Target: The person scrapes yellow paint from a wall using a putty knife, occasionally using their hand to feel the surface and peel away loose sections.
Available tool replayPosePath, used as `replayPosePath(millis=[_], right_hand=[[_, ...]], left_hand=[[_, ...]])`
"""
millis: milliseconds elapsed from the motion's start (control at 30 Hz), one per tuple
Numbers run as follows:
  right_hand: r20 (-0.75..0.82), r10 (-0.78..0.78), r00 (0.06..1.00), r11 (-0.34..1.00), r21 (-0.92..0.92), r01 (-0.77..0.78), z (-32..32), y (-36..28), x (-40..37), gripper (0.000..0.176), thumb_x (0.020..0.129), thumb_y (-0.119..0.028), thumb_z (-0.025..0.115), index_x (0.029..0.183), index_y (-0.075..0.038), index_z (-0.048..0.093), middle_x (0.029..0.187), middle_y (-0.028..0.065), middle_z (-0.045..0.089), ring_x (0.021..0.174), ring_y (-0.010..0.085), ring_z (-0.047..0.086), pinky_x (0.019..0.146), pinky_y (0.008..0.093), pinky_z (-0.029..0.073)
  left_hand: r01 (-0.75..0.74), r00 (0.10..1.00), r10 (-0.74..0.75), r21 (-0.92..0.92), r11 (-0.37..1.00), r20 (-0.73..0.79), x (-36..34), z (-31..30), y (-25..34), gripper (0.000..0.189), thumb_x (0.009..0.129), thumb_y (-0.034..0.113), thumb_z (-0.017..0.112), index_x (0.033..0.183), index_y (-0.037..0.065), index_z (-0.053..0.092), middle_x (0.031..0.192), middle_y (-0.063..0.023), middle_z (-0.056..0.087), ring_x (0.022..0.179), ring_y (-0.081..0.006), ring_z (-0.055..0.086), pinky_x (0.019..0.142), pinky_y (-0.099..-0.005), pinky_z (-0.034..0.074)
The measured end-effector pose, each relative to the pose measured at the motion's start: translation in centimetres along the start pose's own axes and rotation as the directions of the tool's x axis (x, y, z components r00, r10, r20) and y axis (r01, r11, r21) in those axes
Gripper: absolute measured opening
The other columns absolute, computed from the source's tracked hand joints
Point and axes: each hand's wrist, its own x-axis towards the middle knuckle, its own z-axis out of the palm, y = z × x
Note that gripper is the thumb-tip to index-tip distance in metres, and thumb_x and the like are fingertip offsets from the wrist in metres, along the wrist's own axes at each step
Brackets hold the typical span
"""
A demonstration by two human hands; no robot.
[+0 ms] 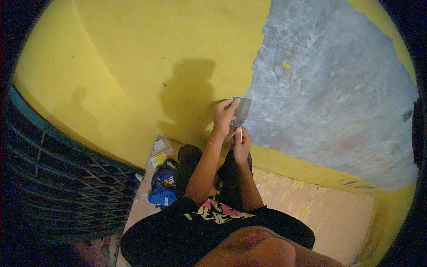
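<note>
A yellow wall (147, 40) spans the upper left and centre; a grey patch (329, 89) covers the upper right. Left of bottom centre, a dark bag (165, 178) touches a blue wrapper (162, 197), contents hidden. At centre, the left hand (223, 116) pinches a flat grey piece (242, 109); just below, the right hand (241, 147) grips a thin yellowish piece (241, 135).
</note>
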Motion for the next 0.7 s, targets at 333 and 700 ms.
replayPosePath(millis=[333,700], right_hand=[[-0.023,-0.165,0.986,0.985,-0.051,0.164,1.2,2.0,0.5,0.031,0.105,-0.032,0.052,0.091,-0.005,0.059,0.060,-0.0043,0.045,0.049,0.0044,0.039,0.045,0.0235,0.030],[-0.152,-0.075,0.986,0.995,-0.079,0.064,2.0,3.3,-0.2,0.030,0.103,-0.029,0.056,0.095,-0.001,0.064,0.070,-0.0017,0.053,0.065,0.0075,0.046,0.058,0.0270,0.040]], left_hand=[[-0.031,0.998,0.031,-0.018,0.999,0.053,-0.8,0.0,1.9,0.030,0.096,0.023,0.066,0.097,-0.006,0.068,0.085,-0.0106,0.070,0.068,-0.0188,0.071,0.060,-0.0304,0.059],[0.003,0.998,-0.007,0.055,0.998,0.066,-1.7,-0.6,3.4,0.031,0.095,0.024,0.068,0.103,-0.005,0.067,0.086,-0.0066,0.069,0.070,-0.0151,0.068,0.062,-0.0280,0.056]])
